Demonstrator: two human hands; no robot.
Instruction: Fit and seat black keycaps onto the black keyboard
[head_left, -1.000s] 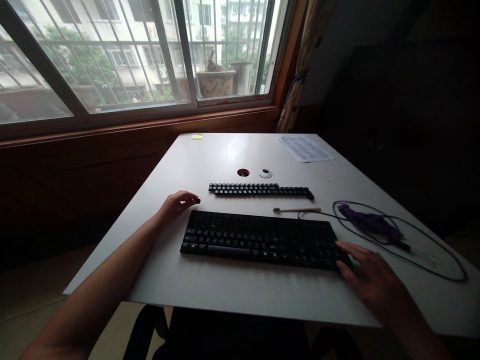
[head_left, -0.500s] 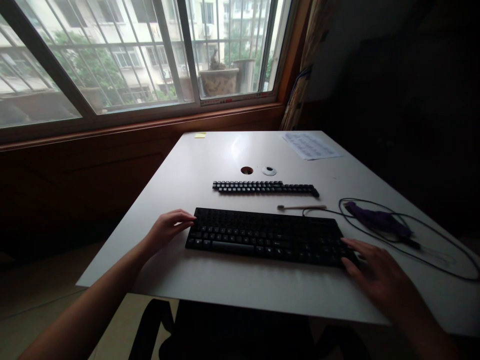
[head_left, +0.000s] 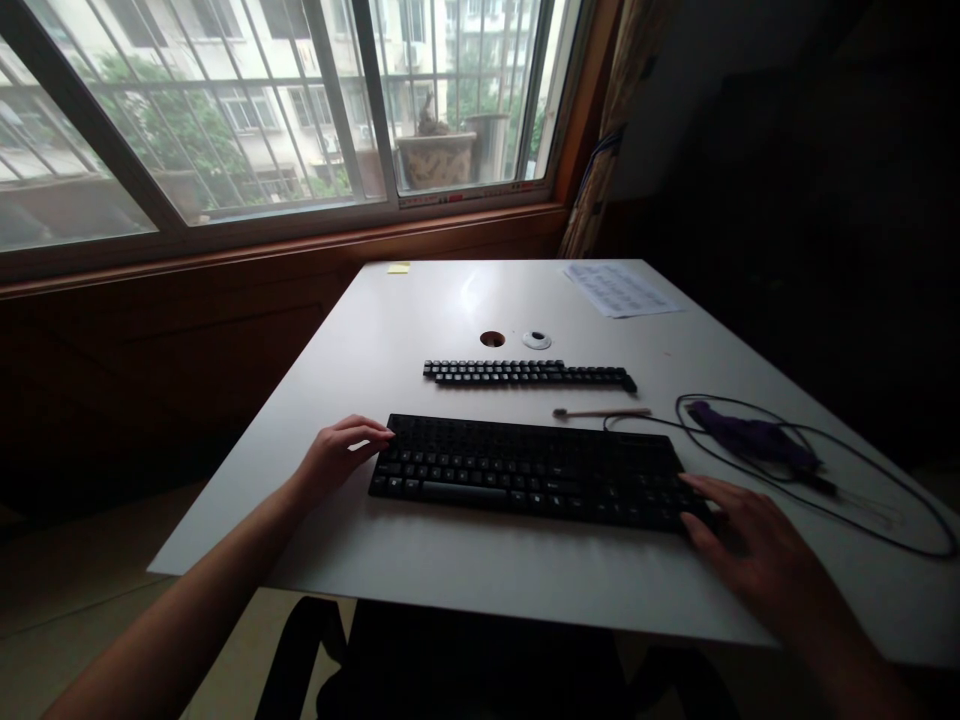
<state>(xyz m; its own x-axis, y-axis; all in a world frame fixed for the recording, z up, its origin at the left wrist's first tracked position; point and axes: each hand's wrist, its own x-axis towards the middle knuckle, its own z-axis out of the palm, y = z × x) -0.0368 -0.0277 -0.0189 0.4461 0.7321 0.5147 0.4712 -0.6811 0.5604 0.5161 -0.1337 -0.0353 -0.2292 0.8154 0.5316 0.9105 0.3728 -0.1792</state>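
Observation:
A black keyboard [head_left: 517, 475] lies on the white table in front of me. Keycaps fill its lower rows, while the upper part looks bare and dark. My left hand [head_left: 349, 445] holds the keyboard's left end, fingertips at the upper corner. At the opposite end, my right hand [head_left: 739, 525] grips the lower right side between thumb and fingers. Behind the keyboard stand rows of loose black keycaps [head_left: 517, 373]. A thin brush [head_left: 600, 412] rests just beyond the keyboard's back edge.
To the right lie a looped black cable [head_left: 885, 448] and a purple cloth-like thing [head_left: 742, 432]. Farther back on the table [head_left: 360, 350] are a round hole [head_left: 493, 340], a white ring-shaped cover [head_left: 537, 340], printed sheets [head_left: 626, 290] and a yellow note [head_left: 398, 268]. A chair armrest [head_left: 289, 655] shows below the front edge.
The view has shifted very slightly. Both hands keep the same hold on the keyboard, and nothing on the table has visibly moved.

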